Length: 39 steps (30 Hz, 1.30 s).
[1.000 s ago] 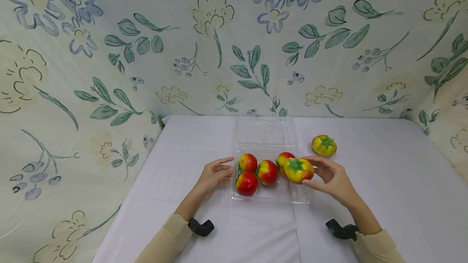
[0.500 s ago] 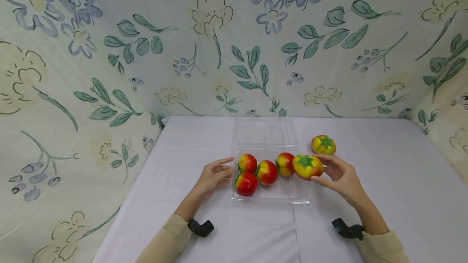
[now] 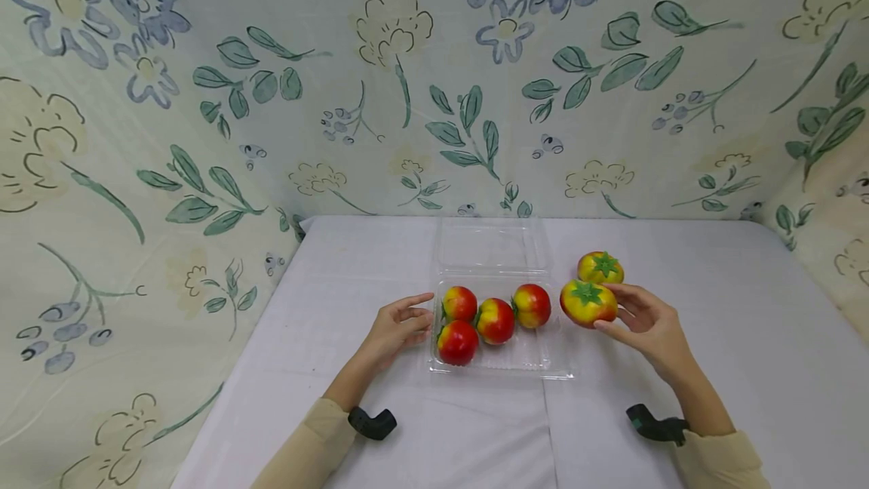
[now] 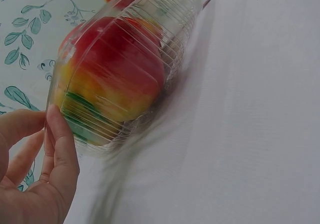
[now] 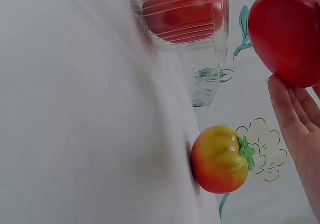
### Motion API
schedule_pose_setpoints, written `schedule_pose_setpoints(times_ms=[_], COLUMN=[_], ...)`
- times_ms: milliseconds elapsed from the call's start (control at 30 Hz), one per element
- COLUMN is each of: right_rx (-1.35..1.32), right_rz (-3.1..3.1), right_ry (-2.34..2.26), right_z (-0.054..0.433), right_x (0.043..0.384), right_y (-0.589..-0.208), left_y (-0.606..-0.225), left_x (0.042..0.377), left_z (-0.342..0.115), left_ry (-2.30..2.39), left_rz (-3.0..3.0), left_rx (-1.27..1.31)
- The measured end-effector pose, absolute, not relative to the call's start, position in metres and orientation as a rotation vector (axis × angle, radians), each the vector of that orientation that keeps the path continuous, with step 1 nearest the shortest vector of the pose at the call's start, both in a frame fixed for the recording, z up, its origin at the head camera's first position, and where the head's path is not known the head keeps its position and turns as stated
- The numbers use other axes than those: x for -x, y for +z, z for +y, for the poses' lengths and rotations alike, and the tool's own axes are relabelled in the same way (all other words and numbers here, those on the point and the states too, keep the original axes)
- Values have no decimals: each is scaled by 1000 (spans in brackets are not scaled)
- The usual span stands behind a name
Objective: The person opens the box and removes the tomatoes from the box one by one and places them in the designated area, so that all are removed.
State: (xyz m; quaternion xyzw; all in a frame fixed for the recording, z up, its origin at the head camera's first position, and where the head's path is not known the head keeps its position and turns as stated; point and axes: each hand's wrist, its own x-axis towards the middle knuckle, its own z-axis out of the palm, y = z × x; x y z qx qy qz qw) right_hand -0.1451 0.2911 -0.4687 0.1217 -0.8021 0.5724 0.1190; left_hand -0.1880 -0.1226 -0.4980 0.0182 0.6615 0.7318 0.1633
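My right hand (image 3: pixel 655 328) holds a yellow-red tomato (image 3: pixel 588 303) between thumb and fingers, its green star-shaped top facing up, just beyond the right rim of a clear plastic container (image 3: pixel 505 361). In the right wrist view, the held tomato's red underside (image 5: pixel 287 36) hangs well above the cloth. Several tomatoes lie in the container, two of them along its left side. My left hand (image 3: pixel 398 330) is at the container's left rim; in the left wrist view its thumb and fingers (image 4: pixel 61 134) pinch the rim, near a tomato (image 4: pixel 117 68) behind the ribbed wall.
A second yellow-red tomato (image 3: pixel 600 268) sits on the white tablecloth (image 3: pixel 713 285) behind the held one, right of the container. The container's clear lid (image 3: pixel 490 244) lies folded back toward the floral backdrop (image 3: pixel 502 96).
My right hand has carried the tomato rightward and slightly back, from over the container to outside its right rim. The tomato it covered there now shows fully. The left hand has stayed put.
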Motion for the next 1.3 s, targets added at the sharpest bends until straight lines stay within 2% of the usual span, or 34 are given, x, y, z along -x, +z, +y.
schedule_pose_setpoints(times_ms=[1300], right_rx=[-49], right_rz=[-2350], right_ry=[1681], right_z=[334], right_x=[152], right_y=[-497], left_y=[-498], left_x=[189], left_z=[-124], left_ry=[2063], left_rz=[1898], left_rx=[-65])
